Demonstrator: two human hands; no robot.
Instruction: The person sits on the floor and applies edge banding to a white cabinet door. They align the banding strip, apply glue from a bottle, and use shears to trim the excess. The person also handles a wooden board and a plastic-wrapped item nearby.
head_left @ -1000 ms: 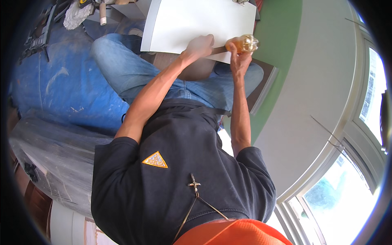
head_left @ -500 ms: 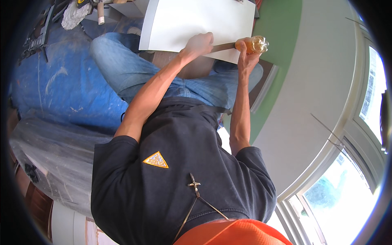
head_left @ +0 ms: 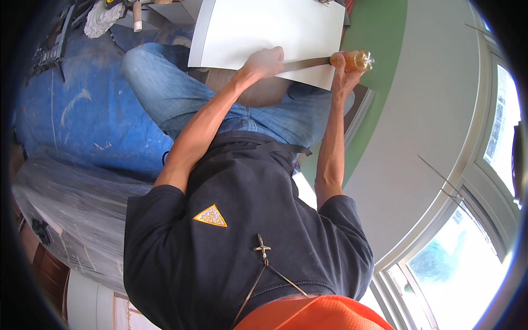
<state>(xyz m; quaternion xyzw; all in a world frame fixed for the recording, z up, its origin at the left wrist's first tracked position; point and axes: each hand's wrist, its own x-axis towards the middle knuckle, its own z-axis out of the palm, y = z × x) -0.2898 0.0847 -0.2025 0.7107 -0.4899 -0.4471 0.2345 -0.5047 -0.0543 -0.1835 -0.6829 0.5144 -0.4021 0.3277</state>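
Over the near edge of a white board point(head_left: 269, 33), a thin, flat brown strip point(head_left: 308, 64) stretches between my hands. My left hand point(head_left: 264, 62) is closed around the strip's left end. In my right hand point(head_left: 345, 77) lies a clear plastic bottle point(head_left: 355, 60) of amber liquid, tipped on its side with its base to the right. Its narrow end meets the strip's right part, and my fingers wrap round it from below. Whether the strip touches the bottle's mouth is hard to make out.
The board rests across my lap, above my bent, jeans-clad legs point(head_left: 165, 82). Blue sheeting point(head_left: 93, 115) covers the left side. Tools and a white cloth point(head_left: 102, 19) lie at the far left. A green strip of floor point(head_left: 379, 49), a pale wall point(head_left: 429, 110) and windows point(head_left: 456, 253) are on the right.
My right hand has moved right with the bottle, and more of the strip shows between my hands. My left hand has shifted slightly left and down, still holding its end.
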